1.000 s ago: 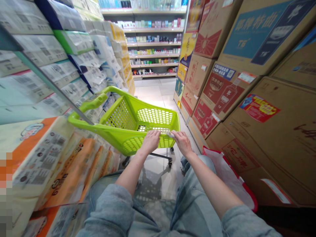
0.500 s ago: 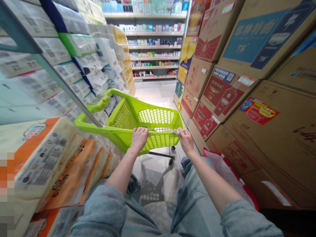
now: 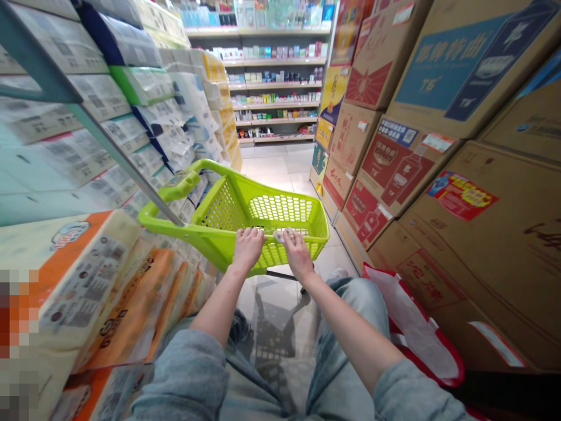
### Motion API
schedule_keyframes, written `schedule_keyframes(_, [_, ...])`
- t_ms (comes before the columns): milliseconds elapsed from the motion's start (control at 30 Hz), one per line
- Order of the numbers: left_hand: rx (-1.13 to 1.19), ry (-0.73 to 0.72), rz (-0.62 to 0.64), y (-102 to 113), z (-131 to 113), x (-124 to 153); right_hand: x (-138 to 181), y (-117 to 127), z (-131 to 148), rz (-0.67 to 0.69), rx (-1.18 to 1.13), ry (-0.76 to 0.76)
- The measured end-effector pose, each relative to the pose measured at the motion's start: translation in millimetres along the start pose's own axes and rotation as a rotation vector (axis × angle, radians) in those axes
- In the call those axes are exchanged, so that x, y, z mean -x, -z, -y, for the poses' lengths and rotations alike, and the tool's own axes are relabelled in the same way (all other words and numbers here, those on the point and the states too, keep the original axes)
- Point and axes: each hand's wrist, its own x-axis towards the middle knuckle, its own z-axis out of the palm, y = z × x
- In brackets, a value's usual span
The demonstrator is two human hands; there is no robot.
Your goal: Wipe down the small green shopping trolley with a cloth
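A lime-green plastic shopping cart (image 3: 214,248) with perforated walls stands sideways before me, its handle end to the left. My left hand (image 3: 249,248) is closed over the cart's near rim, fingers curled to the inner side. To its right, my right hand (image 3: 298,254) presses a small crumpled whitish cloth or tissue (image 3: 280,236) against the same rim. The fingers are bent around it, so only part of it shows. Through the cart's holes its basket floor is partly visible. A grey metal pole (image 3: 131,166) rises from the handle end towards the upper left.
Packs of tissue paper (image 3: 87,280) are piled on the left. Stacked cardboard cartons (image 3: 438,234) line the right side, with a red-edged white bag (image 3: 412,316) at their foot. Stocked shelves (image 3: 276,85) stand at the aisle's far end. Tiled floor (image 3: 280,158) runs between.
My right hand has slid left along the rim with the whitish cloth or tissue, closer to my left hand. My left hand keeps its place on the rim. The view has shifted slightly.
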Motion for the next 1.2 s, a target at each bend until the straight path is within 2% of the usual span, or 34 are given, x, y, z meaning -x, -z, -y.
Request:
schedule_keyframes(67, [0.003, -0.006, -0.002, 0.7, -1.5, 0.7, 0.8, 2.0, -5.4, 0.025, 0.010, 0.027])
schedule_keyframes(167, [0.008, -0.011, -0.004, 0.7, -1.8, 1.1, 4.7, 8.0, -34.8, 0.054, 0.044, 0.064])
schedule_keyframes(333, [0.028, -0.005, -0.007, -0.6, -0.9, 0.1, 17.2, 24.0, -95.5, 0.035, 0.130, -0.014])
schedule_keyframes(433, [0.054, -0.012, -0.006, -0.3, -0.8, -0.5, 21.4, 31.6, -110.3, 0.015, 0.147, -0.048])
schedule_keyframes(533, [0.064, -0.008, -0.004, 0.3, -1.4, -1.2, 19.1, 32.9, -104.5, -0.007, 0.122, -0.099])
schedule_keyframes(733, [0.086, 0.031, -0.004, -0.1, -4.9, -2.9, 7.8, 20.4, -69.0, -0.051, 0.110, -0.219])
schedule_keyframes(833, [0.087, 0.042, 0.000, 1.1, -6.5, -2.9, 2.1, 14.3, -43.0, -0.045, 0.085, -0.155])
schedule_keyframes(1000, [0.075, 0.038, 0.008, 4.9, -7.0, -2.2, -9.7, 11.2, -6.9, 0.045, 0.018, -0.082])
schedule_keyframes(1100, [0.060, 0.036, 0.021, 6.3, -6.2, -1.9, -11.9, 12.6, -11.7, 0.108, 0.012, -0.056])
schedule_keyframes(1200, [0.051, 0.024, 0.028, 6.2, -4.9, -1.7, -7.7, 16.8, -33.8, 0.129, 0.048, -0.030])
